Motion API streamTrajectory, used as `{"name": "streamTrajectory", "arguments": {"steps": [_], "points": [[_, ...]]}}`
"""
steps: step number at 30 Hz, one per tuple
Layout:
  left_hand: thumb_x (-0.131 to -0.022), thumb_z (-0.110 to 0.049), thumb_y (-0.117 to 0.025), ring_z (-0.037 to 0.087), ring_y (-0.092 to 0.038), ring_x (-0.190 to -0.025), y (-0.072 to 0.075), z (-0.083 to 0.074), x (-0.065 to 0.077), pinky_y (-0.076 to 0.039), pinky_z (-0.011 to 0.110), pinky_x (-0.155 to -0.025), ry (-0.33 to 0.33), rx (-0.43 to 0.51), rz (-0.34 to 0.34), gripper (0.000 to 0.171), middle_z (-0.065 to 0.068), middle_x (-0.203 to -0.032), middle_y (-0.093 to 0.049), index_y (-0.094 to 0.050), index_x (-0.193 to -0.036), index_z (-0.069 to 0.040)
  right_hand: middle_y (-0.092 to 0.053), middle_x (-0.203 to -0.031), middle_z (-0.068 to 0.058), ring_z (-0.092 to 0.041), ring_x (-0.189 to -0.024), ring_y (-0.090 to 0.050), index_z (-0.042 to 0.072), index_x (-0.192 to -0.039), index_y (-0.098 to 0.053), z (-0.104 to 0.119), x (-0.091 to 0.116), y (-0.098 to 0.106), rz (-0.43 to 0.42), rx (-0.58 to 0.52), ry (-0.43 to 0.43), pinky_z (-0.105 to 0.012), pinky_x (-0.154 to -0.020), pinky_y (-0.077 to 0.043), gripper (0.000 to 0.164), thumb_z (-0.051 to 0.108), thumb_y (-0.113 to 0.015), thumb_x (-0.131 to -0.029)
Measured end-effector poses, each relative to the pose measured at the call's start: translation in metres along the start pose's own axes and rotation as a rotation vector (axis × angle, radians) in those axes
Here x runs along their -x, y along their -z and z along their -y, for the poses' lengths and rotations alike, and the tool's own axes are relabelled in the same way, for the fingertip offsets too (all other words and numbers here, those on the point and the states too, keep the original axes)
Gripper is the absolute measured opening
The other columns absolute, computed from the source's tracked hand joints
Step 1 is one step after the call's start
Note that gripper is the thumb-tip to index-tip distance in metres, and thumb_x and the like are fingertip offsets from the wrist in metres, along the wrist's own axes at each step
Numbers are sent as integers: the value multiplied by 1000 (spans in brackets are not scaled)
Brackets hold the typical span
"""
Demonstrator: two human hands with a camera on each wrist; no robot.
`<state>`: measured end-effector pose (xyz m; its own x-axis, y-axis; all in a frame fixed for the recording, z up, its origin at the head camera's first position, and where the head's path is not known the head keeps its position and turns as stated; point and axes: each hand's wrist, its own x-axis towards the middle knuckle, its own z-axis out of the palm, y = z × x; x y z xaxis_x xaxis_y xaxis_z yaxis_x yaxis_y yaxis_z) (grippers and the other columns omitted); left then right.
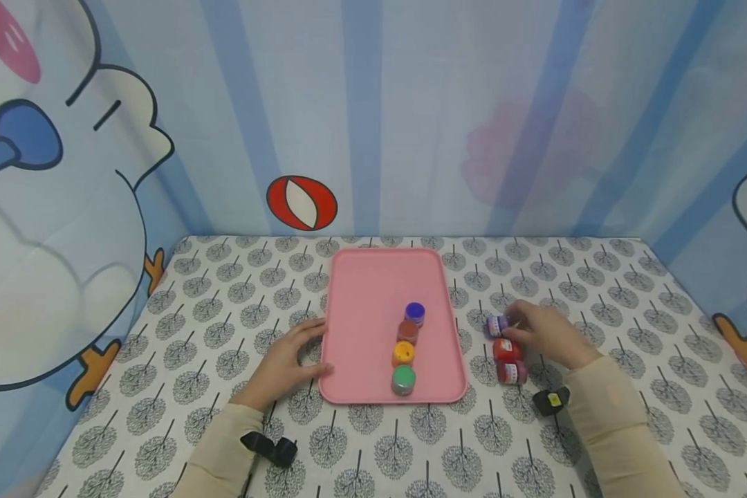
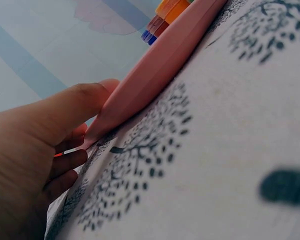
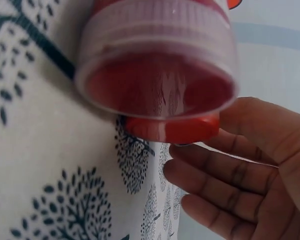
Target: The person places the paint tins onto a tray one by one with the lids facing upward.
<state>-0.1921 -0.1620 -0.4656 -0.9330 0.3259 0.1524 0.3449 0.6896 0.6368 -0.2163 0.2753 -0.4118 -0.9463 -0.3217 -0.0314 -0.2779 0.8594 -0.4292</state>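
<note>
My left hand (image 1: 292, 363) rests at the left edge of a pink tray (image 1: 367, 290), thumb and fingers spread along it. In the left wrist view, the thumb touches the tray rim (image 2: 140, 82). Right of the tray, my right hand (image 1: 544, 332) pinches the near end of a small purple paint jar (image 1: 495, 326) lying on its side. Beside it lie a red paint jar (image 1: 506, 350) and a dark pink paint jar (image 1: 512, 373). In the right wrist view, the dark pink jar (image 3: 160, 85) and red jar (image 3: 175, 129) hide the purple one.
In the tray stand a blue-lidded jar (image 1: 414, 313), a brown jar (image 1: 407, 332), an orange jar (image 1: 402, 353) and a green jar (image 1: 403, 380), in a line. A tree-patterned cloth (image 1: 423, 456) covers the table. A printed curtain (image 1: 411, 124) hangs behind.
</note>
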Motion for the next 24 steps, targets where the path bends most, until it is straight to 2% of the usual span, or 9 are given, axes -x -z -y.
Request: {"name": "streamTrajectory", "arguments": {"steps": [14,24], "points": [[-75,-33,-80,36,-39,-139,-1,0,0,-32,59,-112,-1,-10,1,73,7,-151,-43,-51,-137,-7,-71,-97,-14,-26,-85,-67,1,-113,-62,6,-2,-1,-69,23,18,-49,-78,-56,35,22,-69,-86],[-75,-33,-79,36,-39,-139,-1,1,-1,-32,59,-112,-8,-22,-3,72,8,-150,-44,-52,-137,-7,-70,-104,-18,-33,-94,-66,-1,-118,-61,13,0,1,-90,25,32,-52,-84,-55,39,21,-69,-87]]}}
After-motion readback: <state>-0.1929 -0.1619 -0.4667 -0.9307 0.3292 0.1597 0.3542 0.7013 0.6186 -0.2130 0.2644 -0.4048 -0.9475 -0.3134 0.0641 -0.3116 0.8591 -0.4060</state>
